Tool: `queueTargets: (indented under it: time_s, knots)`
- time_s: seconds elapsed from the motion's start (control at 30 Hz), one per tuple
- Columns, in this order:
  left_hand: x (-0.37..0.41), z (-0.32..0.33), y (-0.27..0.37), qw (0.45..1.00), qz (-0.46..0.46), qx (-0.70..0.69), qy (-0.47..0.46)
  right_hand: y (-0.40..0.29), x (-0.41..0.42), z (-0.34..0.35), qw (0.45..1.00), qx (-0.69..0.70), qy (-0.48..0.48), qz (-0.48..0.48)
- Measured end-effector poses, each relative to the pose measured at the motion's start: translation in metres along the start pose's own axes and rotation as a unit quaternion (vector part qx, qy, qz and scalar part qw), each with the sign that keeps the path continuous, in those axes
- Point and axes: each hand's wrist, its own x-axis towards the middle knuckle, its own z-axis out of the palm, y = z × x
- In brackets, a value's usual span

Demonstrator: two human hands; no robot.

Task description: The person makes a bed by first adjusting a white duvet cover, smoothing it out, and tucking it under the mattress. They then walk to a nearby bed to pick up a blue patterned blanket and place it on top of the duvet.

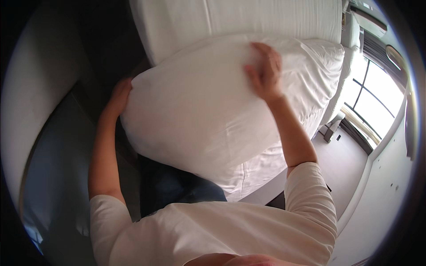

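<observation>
A large pillow in a white pillowcase (186, 109) lies in front of me at the edge of the bed (239, 16). Its left side is plump and smooth, while loose folds gather at the far right end. My left hand (122, 94) holds the pillow's left edge, its fingertips partly hidden against the fabric. Over the upper right part hovers my right hand (266, 71), blurred by motion, with thumb and fingers apart and nothing between them. Whether it touches the cloth is hard to tell.
White bedding with a seam covers the bed beyond the pillow. A bright window (374, 89) with dark bars and a grey curtain (376, 50) are at right, above a pale floor (342, 159). A dark glossy panel (63, 159) stands close on my left.
</observation>
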Motion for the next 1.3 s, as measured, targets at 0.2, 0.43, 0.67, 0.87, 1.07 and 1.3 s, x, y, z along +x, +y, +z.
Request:
queueTargets:
  time_s: [0.2, 0.43, 0.67, 0.87, 1.07, 1.3]
  knots:
    - [-0.08, -0.009, 0.026, 0.975, 0.092, 0.122, 0.164, -0.06, 0.016, 0.01, 0.99, -0.045, -0.13, -0.025]
    - [-0.12, -0.022, 0.072, 0.966, 0.078, 0.118, 0.216, -0.065, 0.024, 0.027, 0.995, 0.007, -0.099, 0.004]
    - [-0.084, 0.028, 0.117, 0.86, 0.266, 0.267, 0.344, -0.077, -0.004, -0.004, 0.991, 0.058, -0.079, 0.086]
    - [-0.126, 0.177, 0.195, 0.846, 0.417, 0.312, 0.117, 0.069, -0.119, -0.045, 0.809, -0.178, 0.156, 0.538]
    - [-0.149, 0.237, 0.19, 0.867, 0.384, 0.316, -0.006, 0.207, -0.15, -0.096, 0.771, -0.191, 0.205, 0.572]
    - [-0.146, 0.232, 0.17, 0.847, 0.391, 0.361, 0.004, 0.28, -0.15, -0.145, 0.799, -0.377, -0.029, 0.467]
